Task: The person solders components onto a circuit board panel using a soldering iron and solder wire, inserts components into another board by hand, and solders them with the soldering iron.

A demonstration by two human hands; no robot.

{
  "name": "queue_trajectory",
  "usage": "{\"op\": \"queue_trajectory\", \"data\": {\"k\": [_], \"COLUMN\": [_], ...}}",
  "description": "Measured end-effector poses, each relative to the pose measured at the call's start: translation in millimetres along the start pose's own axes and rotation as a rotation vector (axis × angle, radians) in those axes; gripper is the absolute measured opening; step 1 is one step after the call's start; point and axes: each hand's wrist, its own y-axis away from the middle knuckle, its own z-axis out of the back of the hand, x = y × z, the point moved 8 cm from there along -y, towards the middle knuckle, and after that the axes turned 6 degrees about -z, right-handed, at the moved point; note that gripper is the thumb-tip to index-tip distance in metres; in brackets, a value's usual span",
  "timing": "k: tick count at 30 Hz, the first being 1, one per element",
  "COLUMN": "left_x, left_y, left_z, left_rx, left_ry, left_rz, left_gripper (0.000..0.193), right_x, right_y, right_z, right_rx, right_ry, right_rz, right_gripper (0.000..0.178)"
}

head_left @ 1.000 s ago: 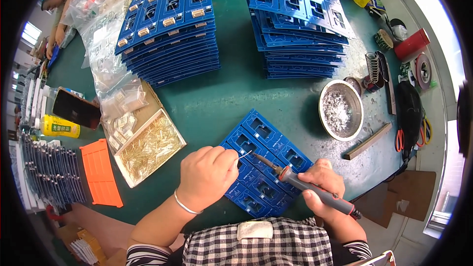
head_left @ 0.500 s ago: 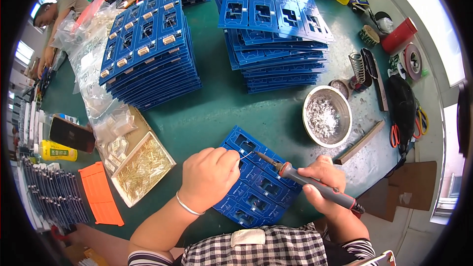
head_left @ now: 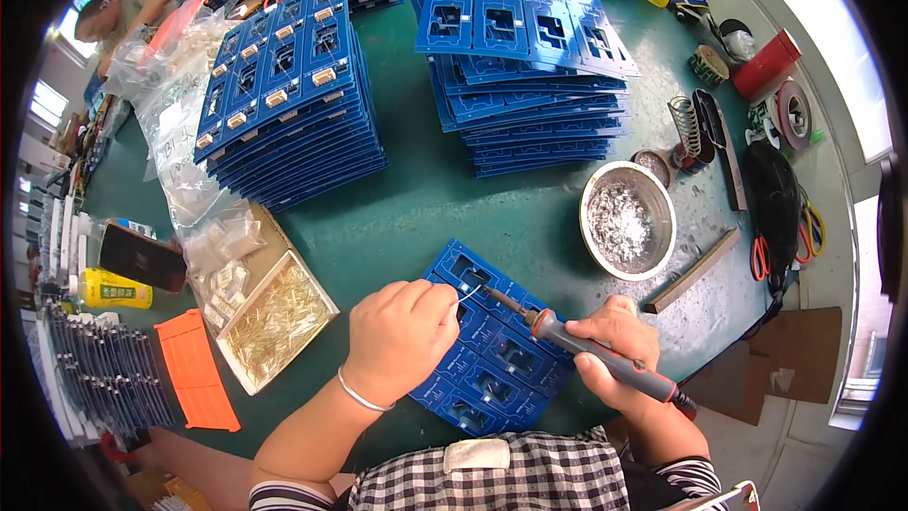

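Note:
A blue circuit board panel (head_left: 541, 366) with several cut-out sections lies in front of me. My left hand (head_left: 399, 339) is closed over its left side, pinching a thin strand of solder wire (head_left: 470, 294) that pokes out past the fingertips. Wrapped round the grey and red handle of a soldering iron (head_left: 605, 357) is my right hand (head_left: 621, 348), at the panel's right side. The iron's tip and the wire's end come together near the panel's upper part; whether they touch the board is too small to tell.
Tall stacks of blue boards stand at back left (head_left: 284, 85) and back centre (head_left: 530, 95). A metal bowl (head_left: 588, 246) of silvery scraps sits right of the panel, beside a wooden strip (head_left: 695, 270). A tray of brass pins (head_left: 279, 326) and an orange plastic piece (head_left: 196, 369) lie left. Another person works far left.
The soldering iron and my right hand have shifted very slightly left. My left hand stays almost in place with the wire. The other person's head has moved a little.

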Motion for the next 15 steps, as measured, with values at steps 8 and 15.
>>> {"op": "queue_trajectory", "data": {"k": [8, 15], "left_x": [-3.7, -3.7], "left_y": [-2.6, -0.6], "left_z": [-4.1, 1.9], "left_rx": [-0.012, -0.026], "left_ry": [0.006, -0.014], "left_rz": [0.01, 0.01], "left_gripper": [0.009, 0.008], "right_x": [0.5, 0.6], "right_y": [1.2, -3.5], "right_z": [0.1, 2.2], "right_rx": [-0.008, 0.042], "right_ry": [0.005, 0.025], "right_rz": [0.018, -0.004], "right_gripper": [0.027, 0.025]}}
